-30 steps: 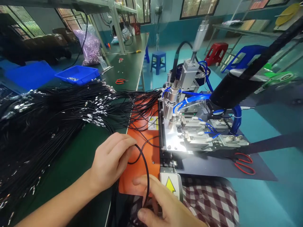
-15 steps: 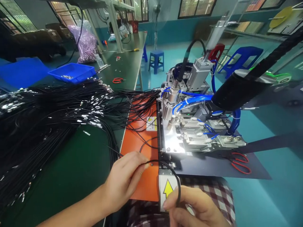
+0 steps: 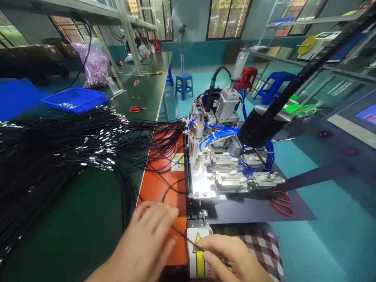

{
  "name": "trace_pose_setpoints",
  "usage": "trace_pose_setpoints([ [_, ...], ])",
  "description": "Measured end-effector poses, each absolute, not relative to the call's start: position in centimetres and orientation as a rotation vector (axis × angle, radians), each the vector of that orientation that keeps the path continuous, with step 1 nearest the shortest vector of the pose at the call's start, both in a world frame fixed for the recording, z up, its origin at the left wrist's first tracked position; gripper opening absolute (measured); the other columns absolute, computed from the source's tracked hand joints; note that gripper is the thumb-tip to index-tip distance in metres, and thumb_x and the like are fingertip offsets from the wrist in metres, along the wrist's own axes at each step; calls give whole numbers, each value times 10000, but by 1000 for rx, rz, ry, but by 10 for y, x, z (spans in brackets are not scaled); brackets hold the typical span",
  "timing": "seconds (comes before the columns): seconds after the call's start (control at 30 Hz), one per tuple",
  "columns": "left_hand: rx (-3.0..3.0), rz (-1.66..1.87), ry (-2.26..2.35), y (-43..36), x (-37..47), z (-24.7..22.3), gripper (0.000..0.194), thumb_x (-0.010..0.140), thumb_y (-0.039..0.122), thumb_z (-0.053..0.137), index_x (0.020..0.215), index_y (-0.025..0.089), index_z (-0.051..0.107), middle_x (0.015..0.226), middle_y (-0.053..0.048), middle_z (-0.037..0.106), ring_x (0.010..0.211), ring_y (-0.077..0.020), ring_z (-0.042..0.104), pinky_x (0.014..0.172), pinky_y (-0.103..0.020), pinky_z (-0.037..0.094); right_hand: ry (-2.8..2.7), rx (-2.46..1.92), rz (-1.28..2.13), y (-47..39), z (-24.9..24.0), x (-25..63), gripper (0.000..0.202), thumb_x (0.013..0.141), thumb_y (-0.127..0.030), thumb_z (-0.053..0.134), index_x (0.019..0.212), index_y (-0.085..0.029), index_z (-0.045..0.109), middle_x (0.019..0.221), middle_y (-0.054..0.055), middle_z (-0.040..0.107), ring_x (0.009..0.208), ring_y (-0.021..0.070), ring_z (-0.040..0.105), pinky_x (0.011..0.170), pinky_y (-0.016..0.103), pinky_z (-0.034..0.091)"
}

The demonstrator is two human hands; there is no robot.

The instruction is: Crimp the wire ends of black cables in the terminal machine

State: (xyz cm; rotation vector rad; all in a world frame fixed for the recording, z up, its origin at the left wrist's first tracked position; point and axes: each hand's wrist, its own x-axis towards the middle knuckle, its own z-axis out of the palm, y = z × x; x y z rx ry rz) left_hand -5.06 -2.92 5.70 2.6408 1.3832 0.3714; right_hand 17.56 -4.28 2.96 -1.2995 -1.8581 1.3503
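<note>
A thin black cable (image 3: 185, 236) runs slantwise over the front of the orange plate. My right hand (image 3: 232, 254) pinches it between thumb and fingertips, above a white block with a yellow arrow (image 3: 200, 264). My left hand (image 3: 149, 235), somewhat blurred, is over the orange plate (image 3: 179, 250) with its thumb apart from its fingers. The cable's other stretch passes behind those fingers, and the left hand appears not to grip it. Just beyond both hands stands a metal machine (image 3: 223, 168) with cylinders and blue air hoses.
A big heap of black cables with shiny ends (image 3: 100, 141) covers the green table on the left. Behind it sits a blue tray (image 3: 85, 98). Red-handled pliers (image 3: 136, 109) lie on the table, and another red-handled tool (image 3: 283, 203) is right of the machine. A black lamp (image 3: 258, 127) overhangs the machine.
My left hand has loosened from its pinch on the cable, its thumb and fingers now parted. The cable, bowed before, is straighter between the hands. The view has turned slightly right.
</note>
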Motion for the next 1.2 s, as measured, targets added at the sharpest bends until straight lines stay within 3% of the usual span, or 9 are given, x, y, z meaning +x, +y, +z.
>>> trace_pose_setpoints([
  [0.1, 2618, 138, 1144, -34, -32, 51, 206, 863, 122, 463, 1045, 193, 528, 822, -13, 608, 729, -188, 534, 709, -331, 366, -1970, -1252, 1438, -38, 36, 175, 218, 844, -176, 493, 811, -244, 697, 683, -12, 668, 625, 157, 602, 594, 230, 435],
  [0.13, 2557, 82, 1131, -34, -30, 50, 164, 872, 116, 452, 979, 201, 542, 764, 4, 588, 671, -174, 518, 650, -308, 361, -1938, -1315, 1428, -36, 38, 178, 192, 846, -190, 510, 868, -247, 693, 699, -15, 669, 633, 157, 601, 588, 229, 430],
  [0.23, 2465, 40, 1207, -31, -29, 48, 198, 892, 98, 385, 881, 193, 558, 709, -2, 560, 640, -177, 504, 594, -294, 356, -1818, -1457, 1416, -32, 41, 191, 142, 859, -216, 524, 873, -225, 665, 716, -16, 658, 655, 148, 591, 602, 226, 420],
  [0.33, 2536, 187, 1280, -32, -21, 43, 234, 900, 128, 365, 1032, 172, 553, 793, -39, 597, 711, -211, 525, 661, -343, 399, -1768, -1470, 1456, -31, 39, 195, 207, 873, -190, 491, 697, -189, 601, 625, -24, 609, 599, 127, 547, 561, 217, 392],
  [0.47, 2336, 377, 1053, -32, 0, 42, 392, 926, 170, 346, 1317, 201, 348, 1049, -71, 611, 884, -200, 558, 757, -316, 444, -1645, -1348, 1607, -26, 34, 192, 189, 856, -178, 493, 694, -174, 590, 624, -20, 602, 583, 119, 532, 534, 213, 392],
  [0.63, 1714, 338, 1078, -20, 9, 50, 240, 944, 271, 351, 1146, 269, 481, 801, 21, 580, 700, -124, 541, 607, -201, 430, -1217, -1243, 1736, -18, 26, 211, 201, 876, -307, 508, 914, -153, 631, 748, 28, 656, 612, 130, 572, 601, 252, 460],
  [1.0, 1254, 519, 1085, -18, 15, 37, 267, 919, 373, 415, 1139, 261, 516, 698, 21, 501, 584, -102, 432, 439, -177, 290, -861, -1022, 1848, -21, 13, 193, 235, 796, -378, 656, 785, -147, 613, 630, -16, 616, 550, 88, 517, 551, 201, 420],
  [1.2, 1192, 543, 1058, -19, 16, 42, 269, 921, 366, 415, 1142, 248, 512, 684, 24, 478, 584, -99, 405, 464, -181, 304, -827, -1032, 1819, -22, 9, 188, 210, 738, -332, 719, 742, -153, 609, 584, -33, 591, 511, 78, 497, 522, 193, 410],
])
